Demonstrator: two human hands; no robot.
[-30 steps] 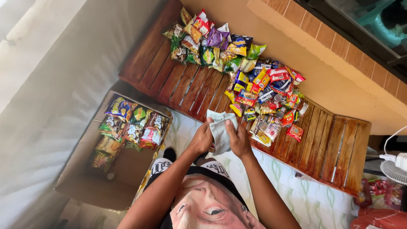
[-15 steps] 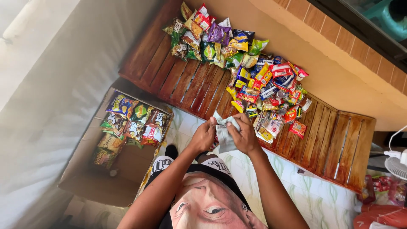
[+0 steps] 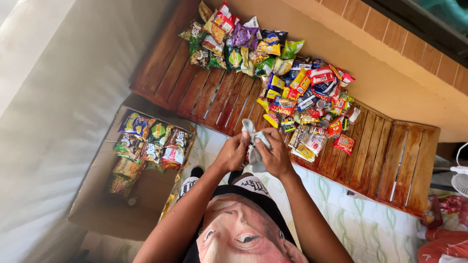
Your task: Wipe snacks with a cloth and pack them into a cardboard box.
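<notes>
Gripping a pale crumpled bag (image 3: 254, 141) between them, the left hand (image 3: 233, 152) and the right hand (image 3: 274, 155) meet just in front of the person's chest, over the near edge of the wooden tabletop (image 3: 204, 92). Both sets of fingers are curled and pinched on the bag, the left at its side, the right wrapped round its lower part; its top sticks up above the knuckles. Just beyond the hands lies a heap of small bright snack packets (image 3: 312, 97), and farther back a second heap of larger chip bags (image 3: 239, 41). To the left, on the floor, an open cardboard box (image 3: 102, 209) holds more chip bags (image 3: 148, 141). A white fan (image 3: 458, 178) shows at the right edge.
</notes>
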